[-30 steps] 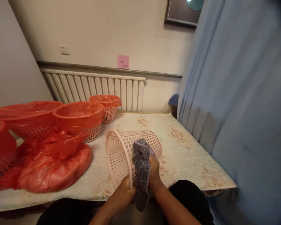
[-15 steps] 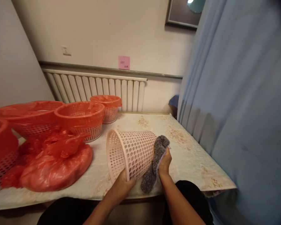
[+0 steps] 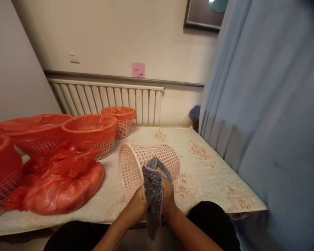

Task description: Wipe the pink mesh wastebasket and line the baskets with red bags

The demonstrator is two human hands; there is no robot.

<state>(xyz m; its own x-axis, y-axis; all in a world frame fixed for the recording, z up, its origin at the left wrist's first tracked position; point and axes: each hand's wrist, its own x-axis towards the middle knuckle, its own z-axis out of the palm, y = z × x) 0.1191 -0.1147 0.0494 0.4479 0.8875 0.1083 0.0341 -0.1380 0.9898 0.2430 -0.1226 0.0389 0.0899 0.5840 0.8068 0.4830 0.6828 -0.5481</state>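
A pale pink perforated plastic wastebasket (image 3: 170, 155) lies tipped on its side, its open mouth turned to the left. My left hand (image 3: 138, 205) grips its rim at the near side. In my right hand (image 3: 168, 195) is a bunched grey cloth (image 3: 154, 188), pressed against the near side wall of the basket close to the rim. The cloth hangs down between my two hands and hides some of the fingers. Both hands are close together at the table's front edge.
Several baskets with red plastic liners, among them one basket (image 3: 90, 129), stand on the left. A full red plastic bag (image 3: 65, 188) slumps before them. The table's floral cloth (image 3: 211, 177) runs to a blue curtain (image 3: 264, 122); a radiator (image 3: 120, 94) is behind.
My right hand has moved the cloth left, from the basket's base end along its near side to near the rim. The left hand stays on the rim.
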